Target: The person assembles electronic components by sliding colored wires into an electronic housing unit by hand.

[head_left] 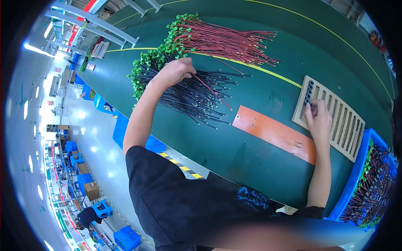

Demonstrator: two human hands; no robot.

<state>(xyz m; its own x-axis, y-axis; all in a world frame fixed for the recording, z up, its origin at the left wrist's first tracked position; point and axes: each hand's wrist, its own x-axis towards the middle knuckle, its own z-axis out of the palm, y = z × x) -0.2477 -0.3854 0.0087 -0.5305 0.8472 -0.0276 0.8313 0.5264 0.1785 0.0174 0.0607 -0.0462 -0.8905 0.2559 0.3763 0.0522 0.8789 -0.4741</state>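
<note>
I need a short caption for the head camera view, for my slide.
Left hand picks a red wire from the black wire pile; right hand rests on a slotted tray.

Bare green table (234, 154) between black wire pile (188, 94), slotted tray (339, 121).

The desk (251, 163) is dark green, crossed by thin yellow lines (268, 71) and bearing an orange rectangular patch (274, 131). Two wire bundles lie on it — one red (226, 42), one black (192, 94) — both tipped with bright green connectors (144, 62). The slotted tray (339, 121) is pale tan, the bin (356, 175) blue.
</note>
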